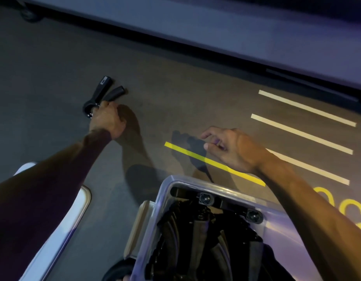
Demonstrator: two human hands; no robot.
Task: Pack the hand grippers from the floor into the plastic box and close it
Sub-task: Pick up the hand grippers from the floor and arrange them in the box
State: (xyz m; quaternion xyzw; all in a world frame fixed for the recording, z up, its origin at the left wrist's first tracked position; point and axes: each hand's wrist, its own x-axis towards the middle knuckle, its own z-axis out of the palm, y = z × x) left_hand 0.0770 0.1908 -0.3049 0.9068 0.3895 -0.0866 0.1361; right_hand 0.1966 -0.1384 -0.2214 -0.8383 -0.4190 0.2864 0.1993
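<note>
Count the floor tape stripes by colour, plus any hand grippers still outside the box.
Pale white tape stripes on the floor: 3
Yellow tape stripe on the floor: 1
Black hand gripper outside the clear plastic box, held by the left hand: 1
Total: 5
The grippers heaped inside the box are too tangled to count.
</note>
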